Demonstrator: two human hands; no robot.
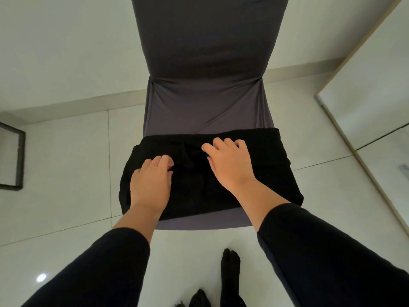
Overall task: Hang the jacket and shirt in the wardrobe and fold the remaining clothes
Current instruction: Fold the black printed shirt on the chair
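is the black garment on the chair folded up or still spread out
Folded. The black garment lies as a compact block on the chair seat, with a layered edge on its right side; both hands rest on top.

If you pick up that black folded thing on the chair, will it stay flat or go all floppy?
Probably floppy: the black folded garment is soft cloth and droops over the chair seat at its sides. Lifted by one edge, its folds would likely fall open. It looks light.

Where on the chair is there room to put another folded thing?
The black garment under both the left hand and right hand fills most of the chair seat. Bare patches: the strip between garment and backrest, and a thin front edge. The floor on both sides is bare.
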